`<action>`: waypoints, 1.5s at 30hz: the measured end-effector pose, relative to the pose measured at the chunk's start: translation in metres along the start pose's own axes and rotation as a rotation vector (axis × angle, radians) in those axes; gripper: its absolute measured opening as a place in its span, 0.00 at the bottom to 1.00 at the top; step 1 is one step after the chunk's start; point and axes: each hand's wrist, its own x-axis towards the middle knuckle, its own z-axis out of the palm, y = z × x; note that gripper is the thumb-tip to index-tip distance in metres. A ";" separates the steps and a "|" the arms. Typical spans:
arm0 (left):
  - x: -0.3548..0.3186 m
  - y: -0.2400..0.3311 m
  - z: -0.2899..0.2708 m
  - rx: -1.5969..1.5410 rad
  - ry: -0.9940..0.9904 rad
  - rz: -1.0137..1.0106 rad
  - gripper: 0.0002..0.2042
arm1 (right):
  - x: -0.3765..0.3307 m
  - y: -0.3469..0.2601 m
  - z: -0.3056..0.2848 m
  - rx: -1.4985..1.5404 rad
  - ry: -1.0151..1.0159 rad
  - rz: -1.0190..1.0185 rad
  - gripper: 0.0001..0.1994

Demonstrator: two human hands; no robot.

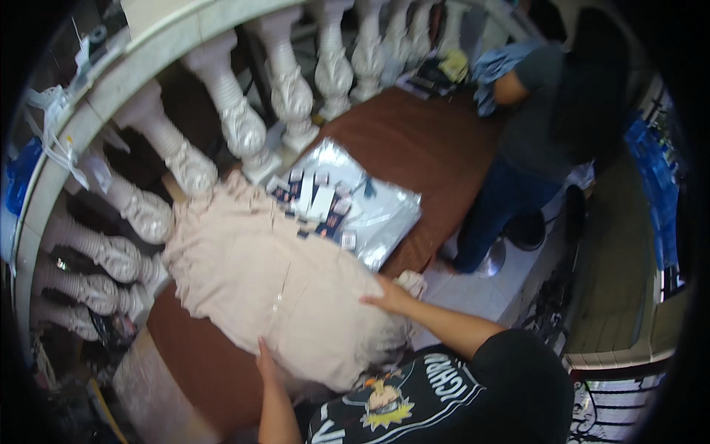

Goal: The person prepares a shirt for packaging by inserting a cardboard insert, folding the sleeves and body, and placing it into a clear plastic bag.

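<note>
A beige garment (274, 281) with a gathered, ruffled far-left edge lies spread over the brown-covered table, a line of small shiny fastenings down its middle. My left hand (268, 362) is at its near left edge, closed on the cloth with a thumb or finger showing and the rest hidden. On the right side, my right hand (388, 296) grips the garment's edge, thumb on top. Just beyond the garment lie clear plastic bags (384, 214), with several dark and white tags (322, 203) on them.
A curved white balustrade (240, 137) runs along the table's left and far sides. The brown cloth (414, 140) covers the tabletop. At the far right another person (547, 111) holds a blue cloth (503, 70). Wrapped plastic (159, 385) hangs at the near left corner.
</note>
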 end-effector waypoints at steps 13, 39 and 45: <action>-0.014 0.051 0.023 -0.162 -0.195 0.041 0.25 | -0.001 -0.050 0.019 0.305 -0.315 0.233 0.30; -0.207 -0.128 -0.086 1.170 0.272 0.182 0.41 | -0.068 0.128 -0.078 -0.578 -0.480 -0.173 0.29; -0.317 -0.208 -0.188 1.539 -0.112 -0.578 0.50 | -0.120 0.199 -0.093 -0.882 -0.762 -0.064 0.31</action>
